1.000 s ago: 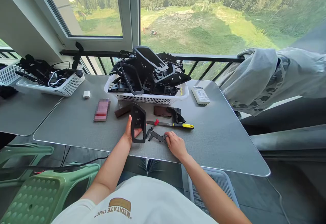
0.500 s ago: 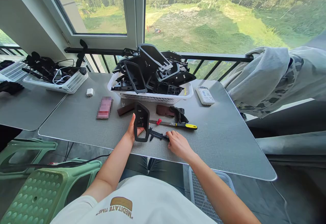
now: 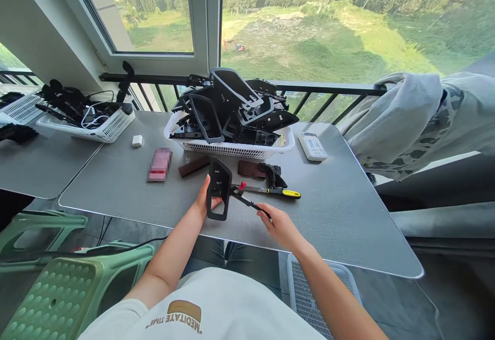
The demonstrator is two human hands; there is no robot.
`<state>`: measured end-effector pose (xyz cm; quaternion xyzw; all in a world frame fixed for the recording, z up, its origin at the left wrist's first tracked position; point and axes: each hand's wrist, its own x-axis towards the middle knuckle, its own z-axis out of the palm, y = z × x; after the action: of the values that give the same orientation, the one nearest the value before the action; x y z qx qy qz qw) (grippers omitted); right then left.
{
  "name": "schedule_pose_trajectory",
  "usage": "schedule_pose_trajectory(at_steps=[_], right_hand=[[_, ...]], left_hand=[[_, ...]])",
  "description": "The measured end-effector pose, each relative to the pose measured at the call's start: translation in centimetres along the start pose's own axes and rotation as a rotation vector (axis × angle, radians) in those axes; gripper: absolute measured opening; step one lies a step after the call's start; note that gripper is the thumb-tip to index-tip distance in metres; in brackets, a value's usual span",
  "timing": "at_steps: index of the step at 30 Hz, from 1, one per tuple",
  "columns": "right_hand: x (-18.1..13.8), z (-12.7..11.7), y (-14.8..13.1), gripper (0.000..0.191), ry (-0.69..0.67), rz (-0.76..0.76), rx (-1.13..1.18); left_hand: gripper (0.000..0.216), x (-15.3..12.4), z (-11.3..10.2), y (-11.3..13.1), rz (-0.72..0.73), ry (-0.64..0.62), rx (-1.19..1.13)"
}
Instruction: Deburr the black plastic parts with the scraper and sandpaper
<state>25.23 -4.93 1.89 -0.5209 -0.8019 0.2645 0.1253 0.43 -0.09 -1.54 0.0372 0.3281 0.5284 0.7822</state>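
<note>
While a white adapter [image 3: 137, 141] sits near the tabletop's [image 3: 348, 216] far left corner, a blurred pink item [image 3: 159, 165] lies between it and the front edge. Next comes a brown bar [image 3: 193, 166]. The left hand [image 3: 203, 195] is clamped on a black frame [image 3: 220, 177], held up between the front edge and a white basket [image 3: 232, 149] of dark parts [image 3: 235, 105] at the far edge. A black caliper [image 3: 247, 201] has 1 end just beside the frame; whether the 2 touch, I cannot tell. The right hand [image 3: 279, 226] has its fingers closed on the other end, near the front edge. Beyond lie a red piece [image 3: 242, 185], a brown slab [image 3: 250, 168], a black cloth [image 3: 274, 176] and a yellow-handled file [image 3: 289, 194]. A white box [image 3: 312, 147] sits by the far right corner.
</note>
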Motion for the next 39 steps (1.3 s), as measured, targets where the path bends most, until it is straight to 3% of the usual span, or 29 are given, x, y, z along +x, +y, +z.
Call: schedule_pose_trajectory(at_steps=[5, 11, 18, 24, 27, 34, 39], right_hand=[[1.2, -0.2, -2.1, 0.041, 0.035, -0.086, -0.072], [2.9, 0.2, -3.5, 0.044, -0.046, 0.028, -0.161], [3.2, 0.1, -2.9, 0.028, -0.041, 0.032, -0.062], [2.8, -1.8, -1.9, 0.029, -0.136, -0.081, 0.044], [2.8, -2.2, -1.5, 0.035, -0.169, -0.068, 0.008], [2.4, -1.2, -1.8, 0.037, -0.066, 0.049, -0.108], [2.2, -0.9, -2.2, 0.034, 0.021, 0.049, -0.114]], left_hand=[[0.054, 0.0, 0.5, -1.0, -0.058, -0.031, 0.01], [0.053, 0.3, 0.4, -1.5, -0.106, -0.063, 0.029], [0.052, 0.2, -0.1, -1.3, -0.117, -0.087, 0.046], [0.054, 0.4, -0.2, -1.3, -0.115, -0.092, 0.059], [0.052, 0.3, -0.2, -1.4, -0.105, -0.098, 0.063], [0.056, 0.1, -0.1, -1.2, -0.108, -0.101, 0.074], [0.064, 0.3, -0.2, -1.2, -0.112, -0.073, 0.087]])
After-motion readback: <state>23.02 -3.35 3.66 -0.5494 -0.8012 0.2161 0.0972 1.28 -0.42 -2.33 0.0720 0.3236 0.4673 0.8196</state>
